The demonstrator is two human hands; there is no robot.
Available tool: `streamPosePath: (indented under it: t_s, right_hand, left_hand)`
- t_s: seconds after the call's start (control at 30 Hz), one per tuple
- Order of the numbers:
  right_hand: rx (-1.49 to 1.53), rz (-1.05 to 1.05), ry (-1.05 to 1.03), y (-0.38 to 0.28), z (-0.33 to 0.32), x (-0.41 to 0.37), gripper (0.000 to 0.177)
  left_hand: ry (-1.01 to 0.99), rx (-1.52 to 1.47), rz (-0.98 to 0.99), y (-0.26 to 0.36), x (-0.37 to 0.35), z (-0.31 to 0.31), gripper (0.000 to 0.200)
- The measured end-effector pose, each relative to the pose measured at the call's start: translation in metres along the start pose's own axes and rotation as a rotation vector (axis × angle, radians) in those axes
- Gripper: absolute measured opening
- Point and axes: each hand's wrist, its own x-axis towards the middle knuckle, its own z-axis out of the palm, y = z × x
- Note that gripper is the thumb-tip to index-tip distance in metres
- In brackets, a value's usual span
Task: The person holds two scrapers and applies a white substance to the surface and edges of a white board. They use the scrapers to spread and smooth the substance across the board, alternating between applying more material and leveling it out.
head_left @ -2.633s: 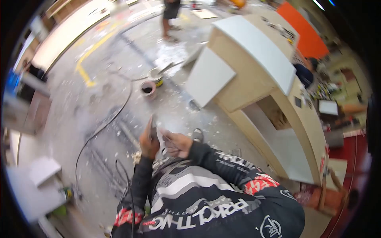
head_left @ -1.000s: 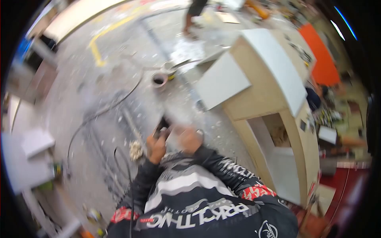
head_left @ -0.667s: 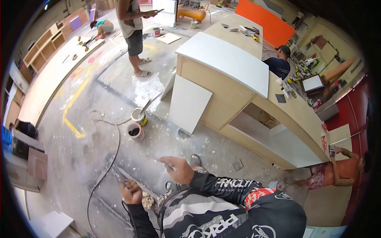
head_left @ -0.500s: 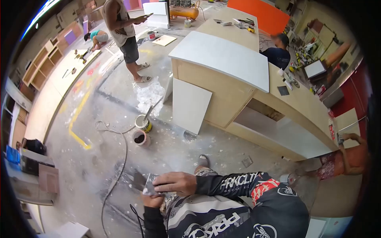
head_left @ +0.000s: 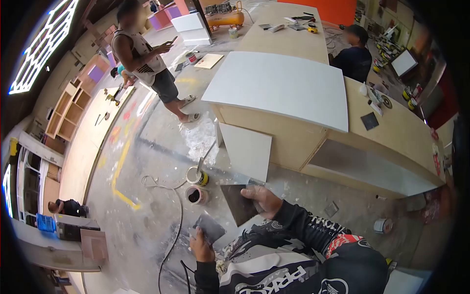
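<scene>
My right hand (head_left: 267, 202) grips a dark, thin, square putty spreader (head_left: 237, 206) by its edge, thumb on top. Lower and to the left, my left hand (head_left: 201, 247) is closed on a second putty spreader (head_left: 211, 228), greyer on its face. The two spreaders are apart, held above the concrete floor. Ahead of my hands stand an open can (head_left: 197, 195) with dark contents and a yellow-labelled can (head_left: 197, 176) with a tool sticking out of it.
A long wooden counter (head_left: 289, 141) with a white panel (head_left: 279, 83) on top stands ahead to the right. A cable (head_left: 179, 225) snakes over the floor at left. One person (head_left: 147, 59) stands beyond with a phone; another person (head_left: 353, 56) is behind the counter.
My hands, together with the spreaders overlapping half a second ago, have separated. The right hand has lifted its spreader forward and to the right. My view has also shifted.
</scene>
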Motion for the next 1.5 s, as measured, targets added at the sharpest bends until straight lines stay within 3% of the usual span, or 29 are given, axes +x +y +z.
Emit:
streamPosePath:
  t_s: [0.03,0.1,0.13,0.17,0.23,0.27,0.37,0.4,0.43,0.5,0.57,0.63,0.73,0.77,0.83,0.9,0.97,1.07,1.17,1.3,1.37,1.4,1.43,1.5]
  right_hand:
    - [0.000,0.012,-0.005,-0.005,-0.006,0.003,0.036]
    - [-0.549,0.001,0.046,-0.003,-0.027,0.014,0.039]
    - [-0.890,0.203,0.198,0.006,-0.050,0.029,0.042]
    - [-0.884,0.203,0.194,0.015,-0.067,0.036,0.042]
    - [-0.938,-0.212,0.161,0.030,-0.089,0.040,0.044]
    - [-0.885,-0.249,0.216,0.028,-0.091,0.038,0.041]
    - [-0.881,-0.225,0.244,0.024,-0.117,0.040,0.039]
    - [-0.966,0.050,0.289,-0.002,-0.106,0.034,0.035]
    - [-0.959,0.050,0.298,-0.007,-0.117,0.041,0.035]
    - [-0.829,-0.416,0.419,-0.010,-0.145,0.051,0.031]
    - [-0.888,-0.575,0.665,-0.058,-0.152,0.053,0.028]
    - [-1.478,-0.841,0.947,-0.138,-0.124,0.033,0.032]
    - [-1.748,-1.021,1.298,-0.211,-0.159,0.017,0.041]
    - [-1.909,-1.009,1.377,-0.231,-0.179,0.010,0.043]
    - [-1.952,-0.822,1.517,-0.259,-0.198,0.000,0.052]
    - [-1.983,-0.529,1.659,-0.273,-0.231,-0.001,0.065]
    - [-2.016,-0.069,1.822,-0.277,-0.251,0.004,0.073]
    - [-1.940,0.076,1.980,-0.278,-0.242,0.041,0.076]
    - [-2.039,0.018,1.889,-0.267,-0.222,0.107,0.076]
    - [-2.262,-0.184,1.555,-0.229,-0.162,0.219,0.074]
    - [-2.186,-0.392,1.244,-0.206,-0.126,0.270,0.070]
    - [-2.162,-0.542,1.099,-0.189,-0.113,0.297,0.067]
    - [-2.091,-0.619,0.868,-0.180,-0.093,0.315,0.064]
    - [-1.910,-0.824,0.269,-0.160,-0.080,0.359,0.061]
  left_hand:
    - [0.012,-0.003,0.003,-0.006,0.002,0.021,0.017]
    - [-0.019,0.051,-0.001,-0.018,0.009,0.052,0.022]
    - [-0.129,0.306,0.081,-0.035,0.021,0.049,0.027]
    - [-0.219,0.548,0.191,-0.052,0.034,0.047,0.033]
    - [-0.248,0.346,0.035,-0.047,0.021,0.105,0.033]
    - [-0.243,0.342,0.037,-0.042,0.024,0.116,0.033]
    - [-0.362,0.482,-0.080,-0.035,0.039,0.127,0.031]
    - [-0.362,0.557,-0.100,-0.039,0.051,0.124,0.030]
    - [-0.369,0.637,-0.125,-0.041,0.062,0.125,0.029]
    - [-0.370,0.634,-0.094,-0.047,0.080,0.132,0.030]
    - [-0.411,0.625,-0.076,-0.052,0.104,0.146,0.031]
    - [-0.276,0.185,-0.211,-0.058,0.128,0.156,0.033]
    - [-0.323,0.210,-0.136,-0.042,0.168,0.174,0.033]
    - [-0.379,0.278,-0.081,-0.049,0.199,0.162,0.032]
    - [-0.477,0.720,0.298,-0.046,0.254,0.146,0.019]
    - [-0.397,0.375,-0.086,-0.019,0.291,0.156,0.024]
    - [-0.395,0.189,-0.114,0.023,0.302,0.183,0.028]
    - [-0.395,0.202,-0.069,0.053,0.342,0.177,0.031]
    - [-0.366,0.213,-0.080,0.065,0.372,0.153,0.036]
    - [-0.273,0.495,0.170,0.058,0.394,0.139,0.040]
    - [-0.209,0.160,-0.093,0.078,0.389,0.159,0.037]
    - [-0.269,0.036,-0.228,0.096,0.382,0.177,0.039]
    - [-0.273,0.051,-0.226,0.096,0.381,0.177,0.039]
    - [-0.468,1.118,0.901,0.099,0.379,0.177,0.050]
